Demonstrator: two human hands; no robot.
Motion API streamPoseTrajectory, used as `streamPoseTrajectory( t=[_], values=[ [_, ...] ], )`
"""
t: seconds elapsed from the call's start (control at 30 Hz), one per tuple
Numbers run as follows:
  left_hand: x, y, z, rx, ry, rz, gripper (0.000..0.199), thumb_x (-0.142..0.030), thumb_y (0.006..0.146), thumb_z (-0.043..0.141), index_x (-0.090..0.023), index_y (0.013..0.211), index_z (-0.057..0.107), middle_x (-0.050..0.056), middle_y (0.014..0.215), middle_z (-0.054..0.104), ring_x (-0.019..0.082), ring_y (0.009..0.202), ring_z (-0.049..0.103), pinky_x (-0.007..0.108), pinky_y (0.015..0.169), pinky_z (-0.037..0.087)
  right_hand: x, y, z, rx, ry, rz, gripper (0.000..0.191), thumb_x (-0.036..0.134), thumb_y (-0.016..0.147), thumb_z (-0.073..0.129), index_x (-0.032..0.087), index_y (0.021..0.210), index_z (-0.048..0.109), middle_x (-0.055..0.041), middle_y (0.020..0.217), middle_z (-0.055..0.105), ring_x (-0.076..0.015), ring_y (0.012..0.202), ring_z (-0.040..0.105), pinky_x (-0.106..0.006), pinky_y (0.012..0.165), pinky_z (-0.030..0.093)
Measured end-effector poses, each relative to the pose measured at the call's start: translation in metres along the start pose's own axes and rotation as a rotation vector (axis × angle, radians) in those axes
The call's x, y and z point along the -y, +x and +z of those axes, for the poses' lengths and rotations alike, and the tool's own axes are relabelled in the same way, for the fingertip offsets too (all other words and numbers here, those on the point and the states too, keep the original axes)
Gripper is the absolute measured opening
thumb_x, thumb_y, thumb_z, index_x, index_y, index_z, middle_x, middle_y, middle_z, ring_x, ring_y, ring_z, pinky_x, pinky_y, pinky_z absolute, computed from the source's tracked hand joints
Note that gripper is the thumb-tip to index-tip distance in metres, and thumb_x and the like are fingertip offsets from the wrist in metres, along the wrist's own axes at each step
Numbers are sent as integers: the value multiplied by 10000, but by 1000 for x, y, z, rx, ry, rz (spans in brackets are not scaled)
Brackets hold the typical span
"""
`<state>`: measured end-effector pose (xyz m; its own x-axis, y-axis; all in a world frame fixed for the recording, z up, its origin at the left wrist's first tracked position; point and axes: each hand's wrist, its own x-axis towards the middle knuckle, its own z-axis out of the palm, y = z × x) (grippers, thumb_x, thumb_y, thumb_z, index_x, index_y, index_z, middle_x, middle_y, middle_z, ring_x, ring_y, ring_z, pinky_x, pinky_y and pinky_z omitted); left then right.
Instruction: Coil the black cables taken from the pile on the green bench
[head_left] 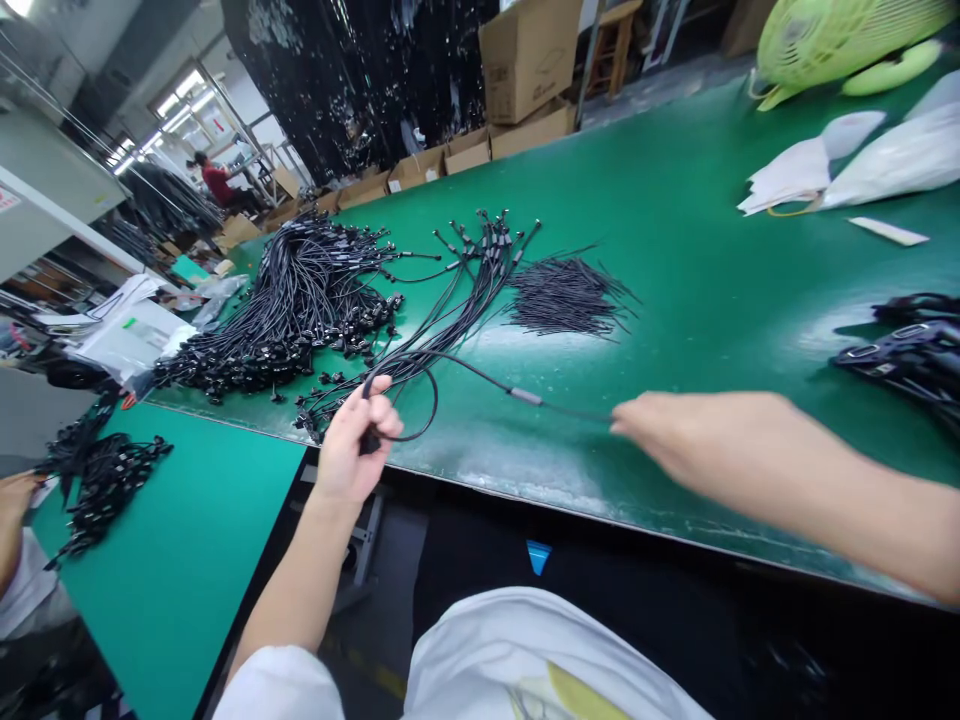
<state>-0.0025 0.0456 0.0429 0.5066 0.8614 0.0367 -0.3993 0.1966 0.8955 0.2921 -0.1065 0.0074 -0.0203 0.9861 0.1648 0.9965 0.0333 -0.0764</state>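
My left hand (pixel 357 440) is closed around a black cable (pixel 480 371), with a loop of it hanging beside the fingers. A grey sleeve (pixel 525 396) sits on the cable between my hands. My right hand (pixel 667 425), smeared by motion, has its fingers together at the cable's far end, which stretches nearly straight to it. Behind my left hand, a small bundle of black cables (pixel 469 300) lies with its connector ends fanned out. To its right is a pile of thin black strips (pixel 566 296).
A large heap of black cables (pixel 292 290) covers the left part of the green table (pixel 697 270). White bags (pixel 892 160), a yellow-green fan (pixel 847 45) and dark straps (pixel 911 360) lie right. At far left, another person's hand (pixel 16 495) is near more black cables (pixel 112 480).
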Motion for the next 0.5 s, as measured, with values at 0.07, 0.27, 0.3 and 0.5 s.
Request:
streamPoseTrajectory(
  t=[0.07, 0.27, 0.3, 0.5],
  values=[
    [22, 2, 17, 66, 238, 108, 189, -322, 904, 604, -157, 972, 668, 47, 883, 683, 139, 836, 663, 259, 791, 520, 35, -4, -9, 141, 116, -253, 261, 187, 893, 462, 200, 705, 644, -23, 656, 680, -174, 546, 627, -273, 494, 320],
    [62, -11, 47, 468, 529, -17, 315, -439, 943, 498, -170, 996, 653, 84, 931, 699, 186, 856, 653, 322, 827, 497, 63, 27, -40, -110, 514, -244, 261, 283, 927, 492, 171, 723, 612, -20, 677, 635, -113, 576, 545, -235, 542, 304],
    [61, -12, 48, 471, 463, -54, 321, -450, 943, 496, -168, 991, 641, 60, 817, 682, 159, 727, 630, 298, 732, 495, 58, 33, -38, -175, 582, -178, 234, 307, 917, 523, 172, 749, 614, -17, 700, 629, -113, 603, 543, -233, 563, 328],
    [65, -8, 58, 227, 90, -130, 306, -475, 890, 587, -172, 848, 580, -58, 543, 433, 73, 479, 391, 216, 529, 352, 53, 42, 12, -359, 1132, 173, 317, 486, 918, 517, 179, 969, 576, -30, 865, 584, -136, 775, 554, -268, 716, 449]
  ],
)
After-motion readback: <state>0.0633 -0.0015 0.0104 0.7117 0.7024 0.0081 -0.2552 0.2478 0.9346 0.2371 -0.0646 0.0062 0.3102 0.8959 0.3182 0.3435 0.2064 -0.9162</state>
